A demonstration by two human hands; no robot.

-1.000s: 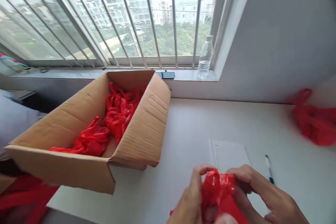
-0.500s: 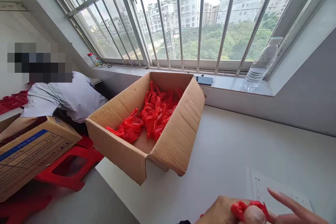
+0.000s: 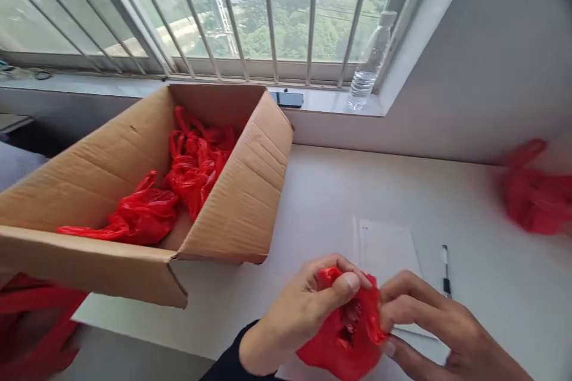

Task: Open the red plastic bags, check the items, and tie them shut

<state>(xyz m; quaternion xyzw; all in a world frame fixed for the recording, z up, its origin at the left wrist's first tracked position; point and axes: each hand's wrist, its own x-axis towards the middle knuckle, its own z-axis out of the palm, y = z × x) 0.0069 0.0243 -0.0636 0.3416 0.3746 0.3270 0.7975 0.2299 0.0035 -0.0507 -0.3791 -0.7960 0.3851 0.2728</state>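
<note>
The window (image 3: 295, 24) is the biggest thing. The sill (image 3: 326, 99) runs under it, and the white tabletop (image 3: 330, 190) is below that. A brown box (image 3: 241, 196) stands with its top open on the left part of the tabletop. In the box, a heap of red bags (image 3: 196, 161) sits toward the far end, and one lone bag (image 3: 145, 214) lies nearer the front.

The red bag (image 3: 342, 354) in the hands is at the near side of the tabletop, to the right of the box. Its mouth is part way open. It is dark in there, so I can't tell for sure what is inside.

The left hand (image 3: 301, 303) pinches the far left part of the rim, thumb on top, with its fingers closed on the plastic. The right hand (image 3: 429, 324) pinches the right part of the rim between thumb and fingers. A soft pinch seems best, because thin plastic can rip. An even pull on both sides should stop the mouth from twisting.

A white sheet (image 3: 388, 244) lies flat just past the hands. A bottle (image 3: 369, 68) stands on the sill, and a phone (image 3: 287, 99) lies there beside the box's far corner. The pen (image 3: 445, 274), right of the sheet, is smallest.
</note>
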